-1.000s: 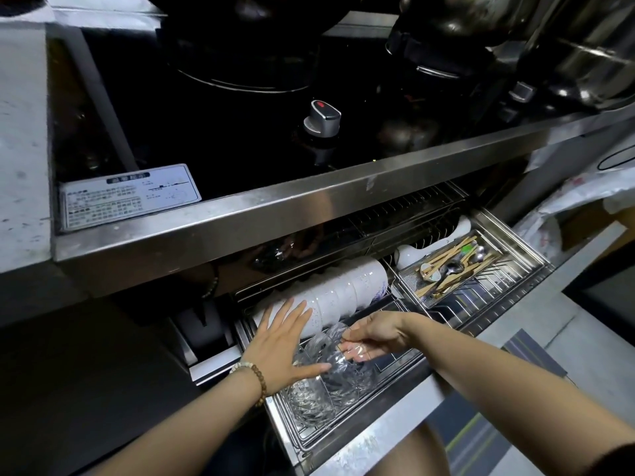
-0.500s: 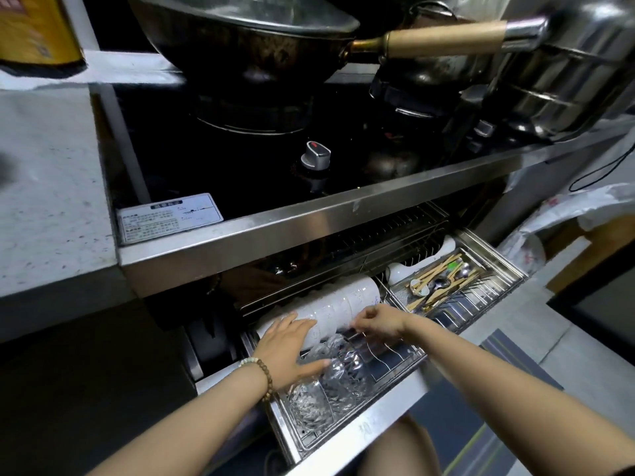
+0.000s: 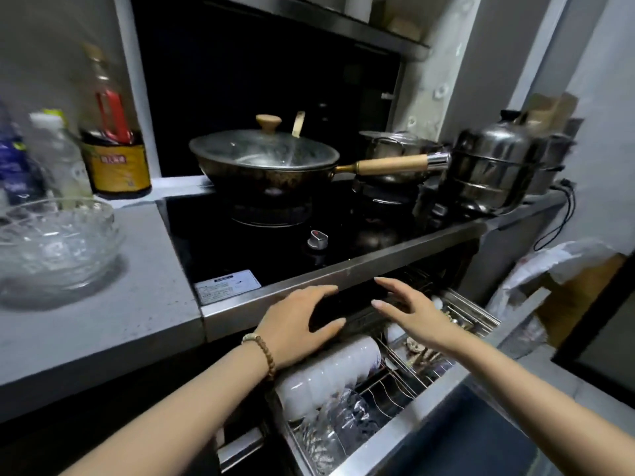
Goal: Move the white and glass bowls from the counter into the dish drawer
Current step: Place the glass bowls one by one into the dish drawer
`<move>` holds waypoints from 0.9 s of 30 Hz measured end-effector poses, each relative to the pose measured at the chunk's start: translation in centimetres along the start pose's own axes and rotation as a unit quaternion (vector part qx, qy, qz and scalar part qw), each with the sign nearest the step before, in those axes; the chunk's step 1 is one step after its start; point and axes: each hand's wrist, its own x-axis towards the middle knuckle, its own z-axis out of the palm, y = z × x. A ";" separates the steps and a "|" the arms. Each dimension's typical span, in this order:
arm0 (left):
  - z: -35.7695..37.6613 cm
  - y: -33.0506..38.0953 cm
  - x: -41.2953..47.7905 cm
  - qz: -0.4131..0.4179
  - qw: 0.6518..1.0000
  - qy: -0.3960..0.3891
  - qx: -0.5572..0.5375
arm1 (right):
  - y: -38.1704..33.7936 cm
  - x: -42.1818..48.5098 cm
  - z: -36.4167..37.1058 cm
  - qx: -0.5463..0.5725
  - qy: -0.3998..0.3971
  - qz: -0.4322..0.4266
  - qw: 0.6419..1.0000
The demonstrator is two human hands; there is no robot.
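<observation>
Grey counter [image 3: 103, 304] on the left is holding one clear glass bowl [image 3: 55, 245] near some bottles [image 3: 117, 159]. Below, the open dish drawer [image 3: 405, 438] is holding a row of white bowls [image 3: 330, 372] beside more glass bowls [image 3: 343, 424]. The left hand [image 3: 295, 324] and right hand [image 3: 415, 310] are hovering above, fingers spread, holding nothing.

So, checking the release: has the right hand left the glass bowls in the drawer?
Yes. The right hand has risen off the glass bowls, up toward the steel stove edge.
</observation>
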 end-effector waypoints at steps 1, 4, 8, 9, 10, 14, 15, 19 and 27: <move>-1.7 0.4 0.1 0.010 1.000 0.018 0.004 | -1.3 0.1 -0.3 -0.003 0.008 -0.020 1.000; -7.0 0.7 -0.1 0.028 0.997 0.065 0.041 | -5.2 0.7 -0.5 -0.026 0.019 -0.080 0.996; -13.6 -0.4 -1.4 0.003 0.992 0.106 0.075 | -10.3 2.1 0.7 -0.020 0.007 -0.139 0.990; -15.1 -0.9 -2.0 -0.009 0.990 0.115 0.080 | -11.5 2.6 1.1 -0.014 -0.001 -0.149 0.989; -16.3 -1.4 -2.7 -0.021 0.989 0.123 0.086 | -12.7 2.9 1.7 -0.009 -0.011 -0.159 0.987; -20.7 -3.8 -5.6 -0.066 0.979 0.148 0.120 | -17.1 4.4 4.1 -0.023 -0.042 -0.203 0.978; -21.7 -4.5 -6.4 -0.076 0.976 0.154 0.131 | -18.1 4.8 4.9 -0.026 -0.049 -0.211 0.976; -24.6 -7.1 -9.3 -0.117 0.965 0.177 0.154 | -21.3 6.1 8.1 -0.015 -0.089 -0.225 0.970; -27.6 -12.7 -13.6 -0.217 0.948 0.165 0.167 | -26.5 8.7 14.4 -0.003 -0.116 -0.254 0.960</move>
